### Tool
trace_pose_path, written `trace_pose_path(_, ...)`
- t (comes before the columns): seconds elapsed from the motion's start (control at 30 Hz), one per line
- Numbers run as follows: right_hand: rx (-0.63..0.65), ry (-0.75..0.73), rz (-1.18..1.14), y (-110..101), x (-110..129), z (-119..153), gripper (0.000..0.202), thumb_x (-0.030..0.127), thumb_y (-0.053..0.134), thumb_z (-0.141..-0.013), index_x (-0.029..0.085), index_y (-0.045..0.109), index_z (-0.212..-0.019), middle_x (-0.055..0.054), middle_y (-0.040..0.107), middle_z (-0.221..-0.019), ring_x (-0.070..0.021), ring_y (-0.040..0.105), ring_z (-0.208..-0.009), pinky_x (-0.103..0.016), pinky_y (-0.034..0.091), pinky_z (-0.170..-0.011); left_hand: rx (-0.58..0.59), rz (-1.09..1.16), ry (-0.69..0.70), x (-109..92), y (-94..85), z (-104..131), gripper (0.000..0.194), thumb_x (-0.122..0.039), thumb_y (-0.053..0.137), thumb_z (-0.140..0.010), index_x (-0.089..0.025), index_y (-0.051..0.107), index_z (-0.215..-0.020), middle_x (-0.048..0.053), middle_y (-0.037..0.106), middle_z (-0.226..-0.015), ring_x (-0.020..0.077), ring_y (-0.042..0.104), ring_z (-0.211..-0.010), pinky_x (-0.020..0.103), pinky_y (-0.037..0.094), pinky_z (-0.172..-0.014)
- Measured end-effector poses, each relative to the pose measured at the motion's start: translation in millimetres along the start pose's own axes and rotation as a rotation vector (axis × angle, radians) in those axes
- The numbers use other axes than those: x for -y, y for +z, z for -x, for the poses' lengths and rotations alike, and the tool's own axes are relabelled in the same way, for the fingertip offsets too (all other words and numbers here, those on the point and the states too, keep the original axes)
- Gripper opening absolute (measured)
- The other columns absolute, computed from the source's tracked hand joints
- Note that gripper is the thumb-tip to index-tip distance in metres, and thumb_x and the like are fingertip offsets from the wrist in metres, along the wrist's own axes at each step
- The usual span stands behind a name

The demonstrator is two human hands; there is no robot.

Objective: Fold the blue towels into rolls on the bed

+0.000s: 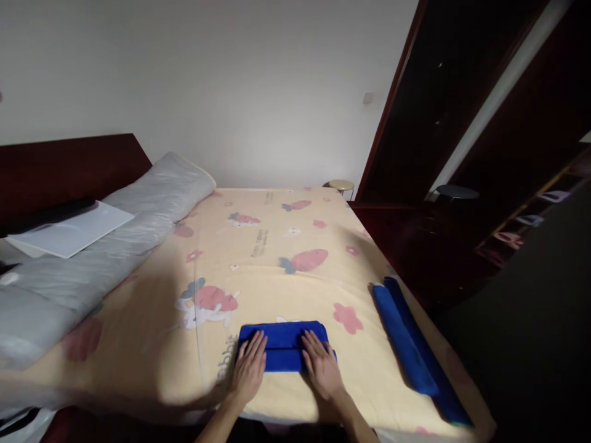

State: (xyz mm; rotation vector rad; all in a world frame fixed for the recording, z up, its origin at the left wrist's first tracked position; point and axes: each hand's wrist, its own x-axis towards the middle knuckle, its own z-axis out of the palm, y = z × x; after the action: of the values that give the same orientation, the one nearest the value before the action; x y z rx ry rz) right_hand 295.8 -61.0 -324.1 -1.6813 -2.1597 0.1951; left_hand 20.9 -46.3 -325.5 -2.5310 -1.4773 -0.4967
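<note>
A folded blue cloth, towel-like, (284, 360) lies flat near the front edge of the bed, with a dark seam running across its middle. On its left end rests my left hand (250, 366), fingers stretched out and palm down. My right hand (321, 366) lies flat on the right end, fingers extended. Neither hand grips the cloth. To the right, two long, narrow blue cloth strips (406, 341) lie side by side along the bed's edge; whether they are folded or rolled I cannot tell.
A patterned yellow sheet (263, 277) covers the bed. Along the left lies a grey quilt or pad (148, 197) with white paper sheets (74, 227) on it, beside a dark headboard (69, 163). Stools (341, 184) and a shelf with shoes (530, 221) stand beyond the right side.
</note>
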Motion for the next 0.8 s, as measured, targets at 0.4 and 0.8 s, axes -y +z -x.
trace_pose_path(0.4, 0.159, 0.176, 0.016, -10, 2, -26, 0.054, 0.045, 0.032, -0.104, 0.018, 0.048, -0.148, -0.010, 0.039, -0.155, -0.0270, 0.032, -0.147, -0.052, 0.029, -0.116, 0.078, -0.038, -0.140, 9, 17.0, -15, 0.051, -0.040, 0.034, -0.104, -0.024, 0.043, -0.151, 0.008, 0.047, -0.153, 0.0235, 0.047, -0.139, 0.045, 0.038, -0.111)
trace_pose_path(0.8, -0.213, 0.013, 0.058, -1, -40, 42, 0.048, 0.029, 0.033, -0.102, 0.025, 0.047, -0.148, -0.008, 0.047, -0.152, -0.0244, 0.045, -0.139, -0.044, 0.039, -0.106, -0.080, -0.166, 0.187, 8, -9.4, 29, 0.058, -0.018, 0.040, -0.097, -0.026, 0.036, -0.154, 0.003, 0.053, -0.150, 0.0190, 0.048, -0.136, 0.036, 0.031, -0.113)
